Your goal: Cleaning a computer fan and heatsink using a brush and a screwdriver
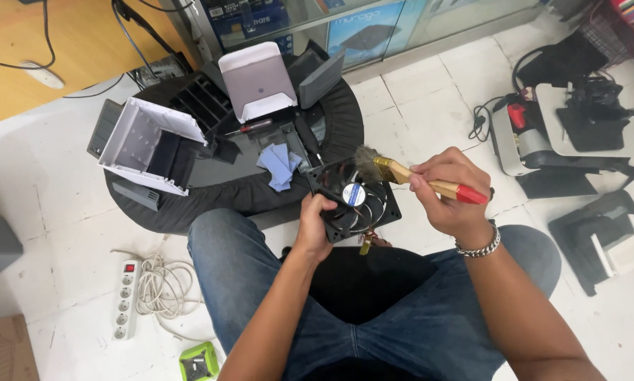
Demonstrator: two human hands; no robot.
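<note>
My left hand (313, 227) grips the lower left edge of a square black cooling fan (356, 201), held tilted above my knees. In my right hand (449, 190) is a paintbrush (401, 173) with a wooden handle and a red end. Its dusty bristles touch the fan's upper edge. A metal bracelet sits on my right wrist. I am seated on the floor in blue jeans.
A round black mat (250, 190) in front of me carries a white casing (148, 144), a pale cover (255, 79), black trays, blue cloth pieces (279, 164) and a screwdriver (250, 127). A power strip (126, 300) with coiled cable lies left. Dismantled printers (564, 134) stand right.
</note>
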